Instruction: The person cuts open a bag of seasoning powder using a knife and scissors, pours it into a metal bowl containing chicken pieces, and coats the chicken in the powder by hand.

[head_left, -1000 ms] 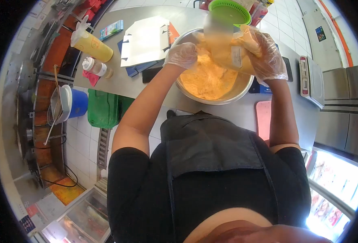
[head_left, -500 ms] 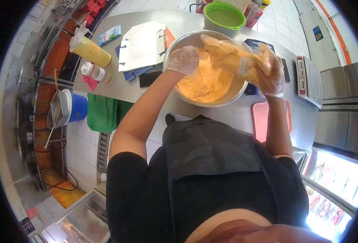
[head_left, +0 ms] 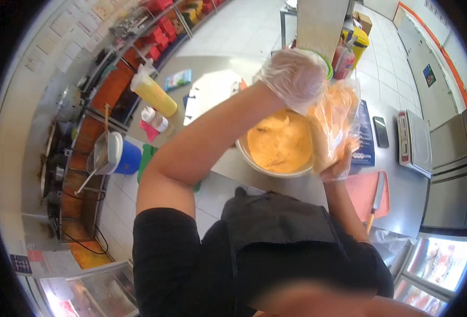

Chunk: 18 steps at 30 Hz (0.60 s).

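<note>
I'm in what looks like a commercial kitchen: a steel table (head_left: pixel 407 203) under my bowl (head_left: pixel 284 174), a scale (head_left: pixel 417 142) and a knife (head_left: pixel 378 194) on a board (head_left: pixel 360 186) right of it, a bottle (head_left: pixel 157 120) left.

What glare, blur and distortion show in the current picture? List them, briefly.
Head view: strong wide-angle bending with black corners; glare whitening parts of the lit fridge at lower right; bright glints on the plastic bag; a blurred patch near bottom centre.
</note>
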### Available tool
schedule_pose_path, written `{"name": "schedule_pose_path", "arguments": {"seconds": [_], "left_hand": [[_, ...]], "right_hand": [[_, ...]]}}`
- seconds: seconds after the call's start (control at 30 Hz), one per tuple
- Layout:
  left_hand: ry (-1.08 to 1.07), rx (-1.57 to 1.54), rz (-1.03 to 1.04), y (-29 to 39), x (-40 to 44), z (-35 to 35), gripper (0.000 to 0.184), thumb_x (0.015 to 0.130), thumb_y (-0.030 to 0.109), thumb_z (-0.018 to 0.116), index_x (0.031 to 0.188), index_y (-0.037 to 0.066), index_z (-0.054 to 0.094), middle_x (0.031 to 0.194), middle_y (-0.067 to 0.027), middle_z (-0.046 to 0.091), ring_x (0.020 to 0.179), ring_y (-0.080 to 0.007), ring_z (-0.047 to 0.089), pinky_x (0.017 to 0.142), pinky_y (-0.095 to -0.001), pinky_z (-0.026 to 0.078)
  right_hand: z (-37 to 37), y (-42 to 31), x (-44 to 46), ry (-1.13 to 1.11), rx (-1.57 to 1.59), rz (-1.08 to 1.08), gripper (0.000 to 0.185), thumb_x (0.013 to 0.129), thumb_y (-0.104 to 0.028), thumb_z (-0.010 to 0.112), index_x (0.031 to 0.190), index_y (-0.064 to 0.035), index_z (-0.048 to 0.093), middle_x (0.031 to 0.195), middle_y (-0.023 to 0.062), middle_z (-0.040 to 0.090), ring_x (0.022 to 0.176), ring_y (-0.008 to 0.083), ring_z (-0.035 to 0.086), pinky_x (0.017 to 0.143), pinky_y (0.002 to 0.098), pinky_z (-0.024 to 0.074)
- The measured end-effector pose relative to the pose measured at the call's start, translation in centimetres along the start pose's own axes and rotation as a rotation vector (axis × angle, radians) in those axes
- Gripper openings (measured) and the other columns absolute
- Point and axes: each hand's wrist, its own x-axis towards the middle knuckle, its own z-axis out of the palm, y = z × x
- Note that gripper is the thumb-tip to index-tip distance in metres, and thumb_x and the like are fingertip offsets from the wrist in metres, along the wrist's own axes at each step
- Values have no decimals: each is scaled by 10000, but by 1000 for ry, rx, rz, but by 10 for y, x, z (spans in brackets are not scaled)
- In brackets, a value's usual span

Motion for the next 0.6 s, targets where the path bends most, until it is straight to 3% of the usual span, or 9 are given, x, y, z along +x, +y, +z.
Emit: {"name": "schedule_pose_path", "arguments": {"seconds": [0.1, 0.17, 0.3, 0.37, 0.47, 0.6], "left_hand": [[-116, 98, 9, 13, 17, -8, 232, 797, 231, 628, 910, 62, 740, 879, -177, 726, 784, -376, 713, 717, -471, 563], [305, 4, 119, -1, 4, 42, 191, 832, 238, 635, 881, 65, 697, 850, -157, 698, 787, -361, 685, 715, -450, 551], [48, -382, 22, 5, -3, 10, 229, 879, 251, 649, 1032, 82, 671, 958, -116, 679, 895, -304, 652, 824, -435, 518], [-25, 21, 42, 13, -12, -4, 217, 848, 264, 686, 976, 89, 680, 937, -113, 680, 862, -315, 658, 771, -430, 523], [153, -68, 102, 17, -24, -30, 191, 841, 279, 696, 889, 98, 661, 855, -117, 657, 783, -331, 649, 679, -416, 520], [92, 66, -9, 4, -55, -44, 186, 863, 272, 693, 892, 92, 658, 798, -103, 629, 720, -336, 629, 629, -430, 509]], "right_hand": [[18, 12, -6, -31, 147, 181, 791, 936, -573, 591, 1525, -101, 354, 1482, 148, 485, 1342, 336, 494, 1121, 527, 415], [18, 15, -6, -66, 242, 364, 829, 910, -600, 609, 1536, -126, 342, 1497, 141, 470, 1350, 336, 486, 1107, 547, 415], [7, 20, 1, -89, 299, 503, 888, 861, -616, 661, 1547, -159, 329, 1511, 129, 460, 1365, 335, 473, 1079, 583, 421], [7, 21, 5, -125, 285, 526, 840, 883, -597, 648, 1533, -154, 355, 1498, 120, 478, 1354, 330, 487, 1079, 577, 427], [18, 22, 8, -180, 290, 542, 742, 937, -566, 599, 1515, -146, 397, 1486, 101, 501, 1340, 321, 506, 1088, 569, 426], [19, 36, 8, -163, 299, 562, 810, 941, -576, 587, 1562, -145, 296, 1557, 127, 414, 1388, 361, 457, 1073, 643, 423]]}}
